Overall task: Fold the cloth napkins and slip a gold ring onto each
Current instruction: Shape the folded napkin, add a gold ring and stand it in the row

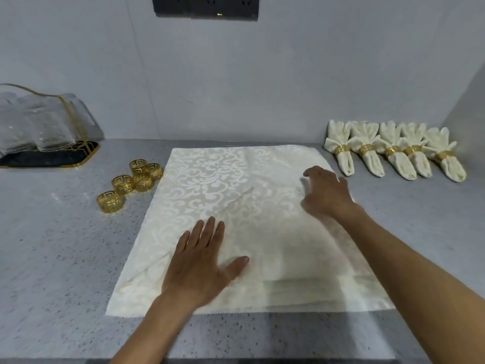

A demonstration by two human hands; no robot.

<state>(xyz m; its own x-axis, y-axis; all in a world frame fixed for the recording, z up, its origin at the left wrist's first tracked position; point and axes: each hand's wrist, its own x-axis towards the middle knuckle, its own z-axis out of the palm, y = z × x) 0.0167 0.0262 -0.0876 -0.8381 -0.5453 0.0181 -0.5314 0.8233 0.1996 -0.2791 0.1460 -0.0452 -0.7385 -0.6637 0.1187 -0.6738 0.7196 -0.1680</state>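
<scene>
A cream damask napkin (223,185) lies spread flat on the grey speckled counter (52,245), on top of what looks like more flat napkins at its near edge. My left hand (202,261) presses flat on the napkin's near left part, fingers straight. My right hand (325,190) rests on the napkin's right side with its fingers bent, touching the cloth. Several loose gold rings (131,181) sit just left of the napkin. Several folded napkins with gold rings on them (393,151) lie in a row at the back right.
At the back left a dark gold-rimmed tray (52,160) holds a clear, gold-edged bag (39,122). A grey wall runs behind the counter, with a black socket strip (204,6) at the top. A side wall closes the right end.
</scene>
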